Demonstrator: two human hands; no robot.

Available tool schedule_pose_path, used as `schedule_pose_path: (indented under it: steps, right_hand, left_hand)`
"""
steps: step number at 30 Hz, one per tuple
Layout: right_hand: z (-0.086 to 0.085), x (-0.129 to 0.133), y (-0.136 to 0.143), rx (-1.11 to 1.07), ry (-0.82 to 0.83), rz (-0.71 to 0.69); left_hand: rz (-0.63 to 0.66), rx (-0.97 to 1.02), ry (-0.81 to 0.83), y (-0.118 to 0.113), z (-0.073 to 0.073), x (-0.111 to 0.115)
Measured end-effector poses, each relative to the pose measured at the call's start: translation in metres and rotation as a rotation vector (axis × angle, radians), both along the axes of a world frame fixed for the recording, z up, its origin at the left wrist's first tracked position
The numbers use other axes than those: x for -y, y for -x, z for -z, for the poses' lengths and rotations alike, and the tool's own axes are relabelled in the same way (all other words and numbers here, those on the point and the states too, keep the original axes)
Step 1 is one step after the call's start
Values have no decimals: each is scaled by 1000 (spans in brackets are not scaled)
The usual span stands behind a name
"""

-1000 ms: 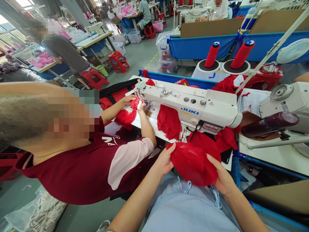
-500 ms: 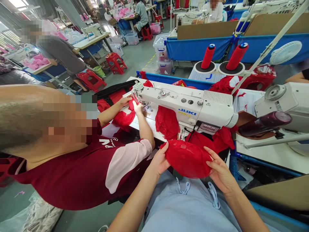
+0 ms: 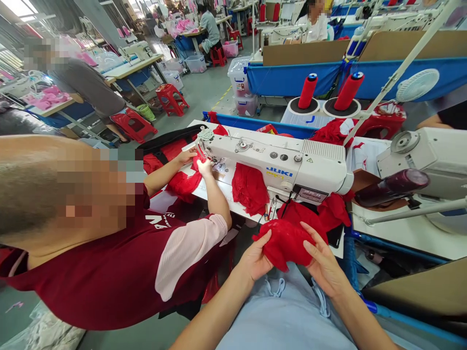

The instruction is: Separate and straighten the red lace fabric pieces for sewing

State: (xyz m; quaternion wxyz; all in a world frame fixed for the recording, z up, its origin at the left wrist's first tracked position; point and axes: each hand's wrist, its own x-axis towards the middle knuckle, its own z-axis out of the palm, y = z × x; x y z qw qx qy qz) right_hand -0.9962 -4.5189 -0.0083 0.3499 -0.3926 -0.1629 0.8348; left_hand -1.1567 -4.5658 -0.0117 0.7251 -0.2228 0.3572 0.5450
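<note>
A piece of red fabric (image 3: pixel 286 243), crumpled and folded, hangs between my two hands just above my lap. My left hand (image 3: pixel 257 255) grips its left edge, thumb on top and fingers hidden beneath. At the right edge my right hand (image 3: pixel 323 260) pinches the fabric, with its fingers partly showing. Beyond my hands stands a white sewing machine (image 3: pixel 277 163). Red cloth (image 3: pixel 250 188) lies in a heap under its arm. To my left, a co-worker in a dark red shirt (image 3: pixel 120 272) holds red cloth at the needle end with both hands.
Two red thread cones (image 3: pixel 308 92) stand behind the machine. At right are another sewing machine (image 3: pixel 419 155), a dark bottle-shaped object (image 3: pixel 394 187) and a slanting white pole (image 3: pixel 397 78). A cardboard sheet (image 3: pixel 419 291) sits low on the right. More people and red stools (image 3: pixel 171 99) are farther back.
The red fabric was spread out as a smooth oval and is now bunched and folded. My hands have drawn slightly closer together. The co-worker's hands stay at the needle end.
</note>
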Motion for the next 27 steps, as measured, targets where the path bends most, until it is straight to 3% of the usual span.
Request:
schedule_pose_path:
  steps: [7, 14, 27]
  right_hand:
    - [4, 4, 0, 13, -70, -41]
    - [13, 1, -1, 85, -38, 107]
    - [21, -1, -2, 167, -19, 251]
  left_hand:
    - [-19, -109, -47, 17, -1, -5]
    - [-31, -40, 13, 6, -3, 2]
    - [-61, -8, 1, 0, -11, 7]
